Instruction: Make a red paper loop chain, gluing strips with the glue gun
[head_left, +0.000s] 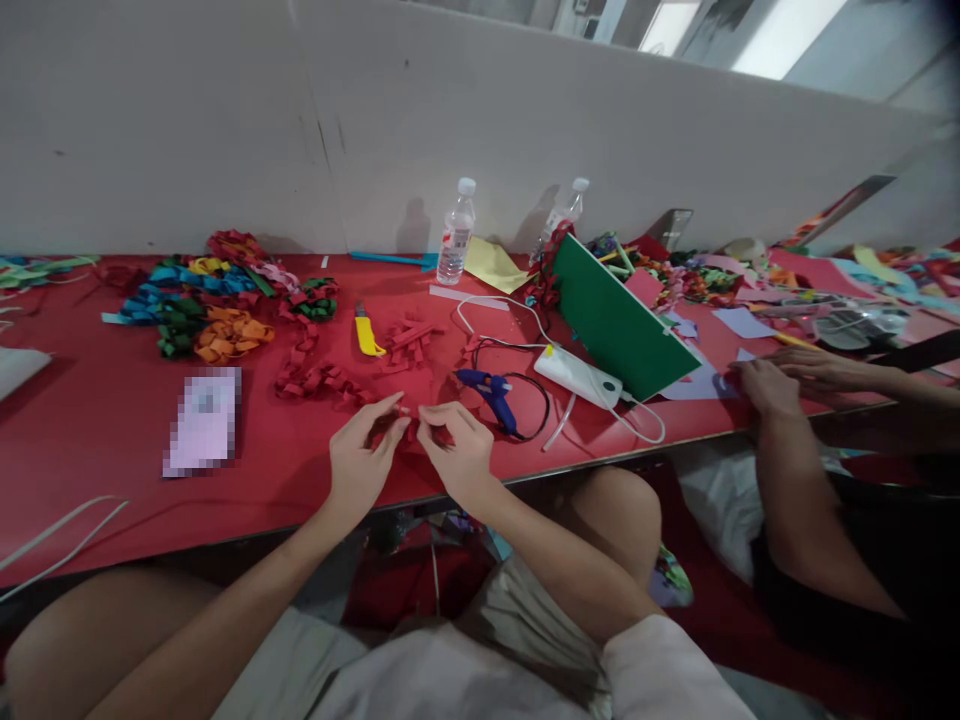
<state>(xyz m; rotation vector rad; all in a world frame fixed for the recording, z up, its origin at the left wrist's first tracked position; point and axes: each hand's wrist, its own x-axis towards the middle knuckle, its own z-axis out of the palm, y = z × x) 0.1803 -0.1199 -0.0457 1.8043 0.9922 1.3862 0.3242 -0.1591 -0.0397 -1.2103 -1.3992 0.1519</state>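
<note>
Red table (292, 475) meets grey wall (187, 130). Head view, landmark blue glue gun (499, 402): small red paper strip (412, 433) just left of gun, between hands. Right hand (463, 445), nearer gun, pinching it; left hand (364, 445) farther left, thumb and forefinger curled toward strip, contact unclear. Strip's long axis: cannot tell.

Tabletop (97, 410): wore a smooth, faintly glossy finish.
Red strips (412, 342): looked like matt, creased paper.
Bottles (454, 240): gleamed in clear, smooth plastic.
Glue gun (496, 398): appeared in smooth blue plastic.
White box (576, 376): had a glossy plastic shell.
Green board (615, 318): presented a flat, matt face.
</note>
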